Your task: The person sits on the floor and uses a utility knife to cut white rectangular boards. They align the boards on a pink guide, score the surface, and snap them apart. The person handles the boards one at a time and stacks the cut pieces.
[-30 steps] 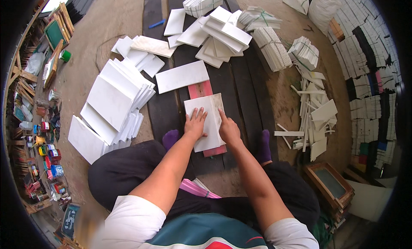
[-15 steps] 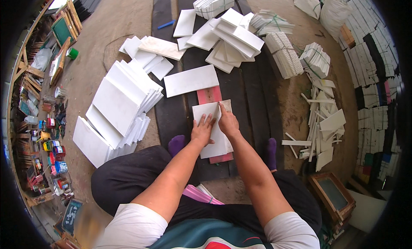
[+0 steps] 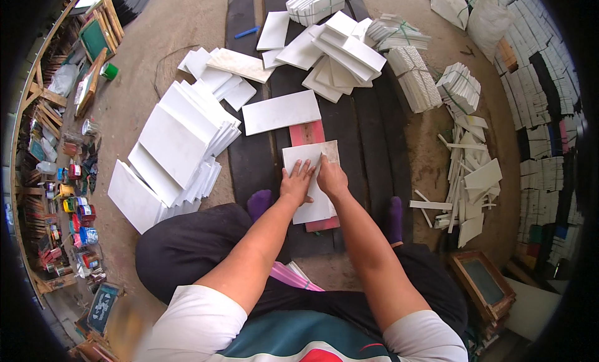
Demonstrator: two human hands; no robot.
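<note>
Where the person's two bare forearms come up from the lower edge, both hands meet on a white tile (image 3: 310, 184) that lies flat over a red board (image 3: 307, 134). Fingers spread, the left hand (image 3: 297, 182) presses its palm down on the tile's left half, clasping nothing. Just beside it, the right hand (image 3: 331, 177) rests on the tile's right part with its fingers bunched toward the upper edge; whether that grip pinches a tool cannot be told. Purple-socked feet (image 3: 260, 202) show on either side of the tile, on dark planks (image 3: 355, 131) that run away from the person across the dirt floor. Beyond the red board a long white tile (image 3: 281, 112) lies crosswise. To the left a fanned stack of large white tiles (image 3: 178, 144) leans on the floor. Farther off sits a loose heap of white tiles (image 3: 337, 53), with tied bundles of narrow tiles (image 3: 414, 78) to its right and thin offcut strips (image 3: 468, 181) scattered near the right foot.
</note>
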